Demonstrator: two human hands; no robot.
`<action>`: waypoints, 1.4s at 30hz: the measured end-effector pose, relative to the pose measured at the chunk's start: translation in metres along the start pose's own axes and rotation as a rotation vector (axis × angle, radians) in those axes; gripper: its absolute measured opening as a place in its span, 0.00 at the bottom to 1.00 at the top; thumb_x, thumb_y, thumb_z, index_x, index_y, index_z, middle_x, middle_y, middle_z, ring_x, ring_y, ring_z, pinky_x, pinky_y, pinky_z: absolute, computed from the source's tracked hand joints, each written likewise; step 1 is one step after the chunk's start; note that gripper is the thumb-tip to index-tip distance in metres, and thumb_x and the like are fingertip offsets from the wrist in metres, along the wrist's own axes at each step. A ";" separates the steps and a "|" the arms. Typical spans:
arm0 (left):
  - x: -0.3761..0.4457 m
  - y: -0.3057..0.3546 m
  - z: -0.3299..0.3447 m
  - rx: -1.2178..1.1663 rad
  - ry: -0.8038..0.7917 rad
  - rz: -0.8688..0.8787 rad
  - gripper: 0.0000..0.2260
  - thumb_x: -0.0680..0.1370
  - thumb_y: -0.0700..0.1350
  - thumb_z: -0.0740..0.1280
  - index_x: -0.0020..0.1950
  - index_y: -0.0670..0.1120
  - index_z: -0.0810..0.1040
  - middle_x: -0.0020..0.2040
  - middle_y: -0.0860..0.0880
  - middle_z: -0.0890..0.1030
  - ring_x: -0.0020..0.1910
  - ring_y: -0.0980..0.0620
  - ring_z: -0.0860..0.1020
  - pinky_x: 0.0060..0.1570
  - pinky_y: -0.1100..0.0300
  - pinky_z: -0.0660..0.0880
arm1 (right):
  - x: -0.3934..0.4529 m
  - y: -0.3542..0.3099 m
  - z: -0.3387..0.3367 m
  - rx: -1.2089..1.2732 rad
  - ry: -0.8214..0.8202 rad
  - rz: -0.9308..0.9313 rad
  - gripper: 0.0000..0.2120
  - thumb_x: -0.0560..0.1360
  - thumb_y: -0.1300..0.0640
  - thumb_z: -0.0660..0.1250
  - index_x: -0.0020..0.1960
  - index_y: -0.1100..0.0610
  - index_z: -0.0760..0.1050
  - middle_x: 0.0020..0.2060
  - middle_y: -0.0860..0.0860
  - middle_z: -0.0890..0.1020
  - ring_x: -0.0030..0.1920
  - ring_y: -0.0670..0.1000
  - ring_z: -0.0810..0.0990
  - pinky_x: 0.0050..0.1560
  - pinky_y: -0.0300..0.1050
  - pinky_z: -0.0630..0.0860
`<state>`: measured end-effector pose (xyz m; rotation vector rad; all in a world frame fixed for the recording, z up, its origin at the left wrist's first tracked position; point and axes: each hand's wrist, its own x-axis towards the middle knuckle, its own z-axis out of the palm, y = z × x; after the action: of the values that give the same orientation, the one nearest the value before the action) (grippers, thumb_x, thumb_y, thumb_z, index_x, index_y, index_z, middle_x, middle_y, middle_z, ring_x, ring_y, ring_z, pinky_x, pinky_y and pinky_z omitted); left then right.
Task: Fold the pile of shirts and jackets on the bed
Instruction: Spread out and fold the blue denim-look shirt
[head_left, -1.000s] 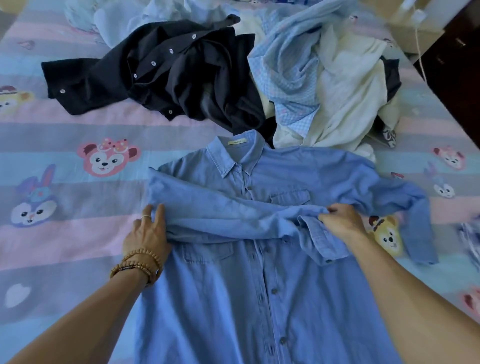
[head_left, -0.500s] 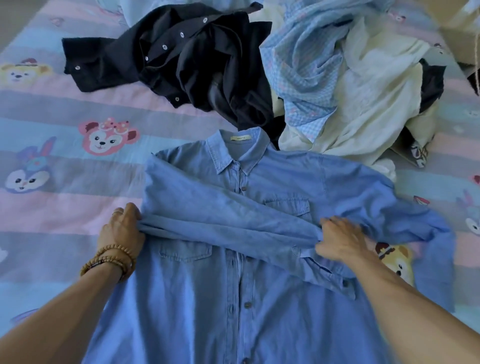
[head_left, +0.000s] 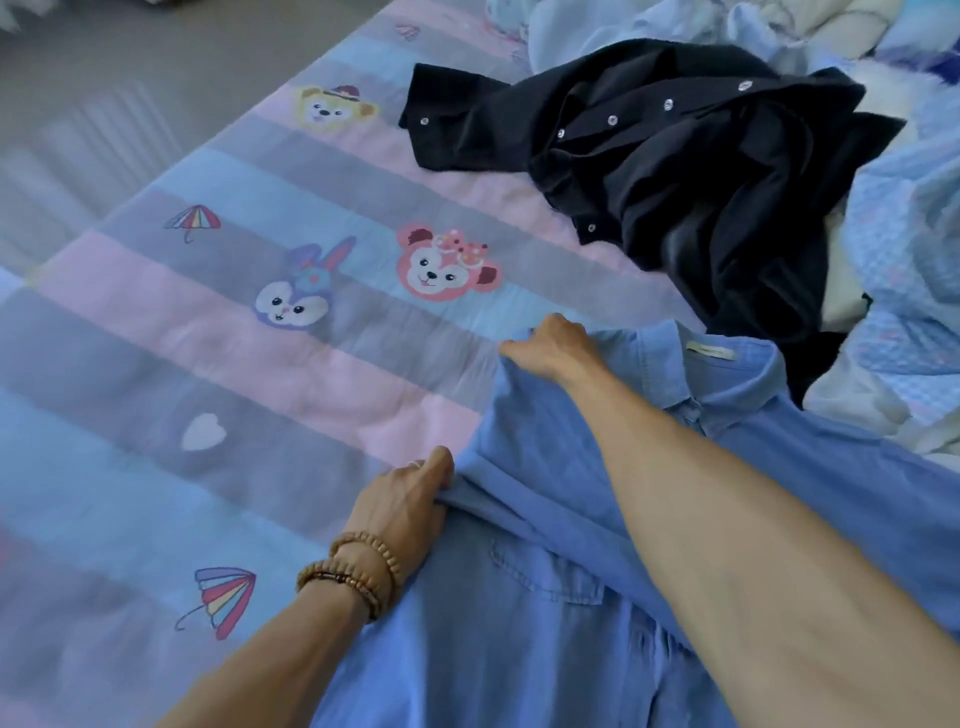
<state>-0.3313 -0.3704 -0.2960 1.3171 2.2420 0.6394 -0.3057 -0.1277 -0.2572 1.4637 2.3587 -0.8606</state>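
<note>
A blue denim shirt (head_left: 545, 623) lies front up on the bed, collar toward the far right, one sleeve folded across its chest. My right hand (head_left: 550, 348) reaches across and grips the shirt's left shoulder near the collar. My left hand (head_left: 402, 501), with bead bracelets on the wrist, pinches the folded edge at the shirt's left side. Behind the shirt lies the pile: a black snap-button shirt (head_left: 675, 171) on top, with light blue checked cloth (head_left: 904, 249) and pale garments to its right.
The bed cover (head_left: 260, 364) has pink, blue and grey stripes with cartoon animals and umbrellas; it stretches bare to the left of the shirt. The bed's left edge runs diagonally, with grey floor (head_left: 104, 104) beyond it.
My right hand left the folded sleeve's cuff and crossed over to the shirt's left shoulder. My left hand stays at the left edge. The view has swung left.
</note>
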 end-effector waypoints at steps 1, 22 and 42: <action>-0.002 -0.003 -0.001 -0.046 -0.006 -0.029 0.11 0.67 0.44 0.55 0.47 0.54 0.58 0.38 0.45 0.77 0.37 0.36 0.75 0.33 0.53 0.67 | 0.002 -0.002 0.003 0.007 -0.043 -0.002 0.12 0.72 0.50 0.66 0.36 0.56 0.69 0.39 0.52 0.76 0.43 0.56 0.75 0.38 0.42 0.67; -0.045 -0.034 -0.043 -0.258 -0.400 -0.456 0.13 0.76 0.53 0.69 0.37 0.49 0.70 0.35 0.53 0.73 0.38 0.51 0.73 0.38 0.60 0.66 | -0.061 0.031 0.029 0.042 0.496 -0.075 0.14 0.78 0.52 0.65 0.59 0.59 0.72 0.57 0.57 0.78 0.60 0.61 0.74 0.57 0.56 0.69; -0.134 0.101 0.020 0.220 0.092 -0.361 0.15 0.74 0.48 0.66 0.59 0.48 0.73 0.57 0.45 0.74 0.58 0.43 0.75 0.50 0.51 0.74 | -0.255 0.239 0.030 0.029 0.594 -0.014 0.16 0.77 0.54 0.61 0.58 0.62 0.77 0.54 0.61 0.80 0.55 0.65 0.77 0.52 0.58 0.72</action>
<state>-0.1927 -0.4423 -0.2313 0.9522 2.5971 0.3355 0.0206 -0.2550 -0.2428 1.9259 2.7657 -0.5055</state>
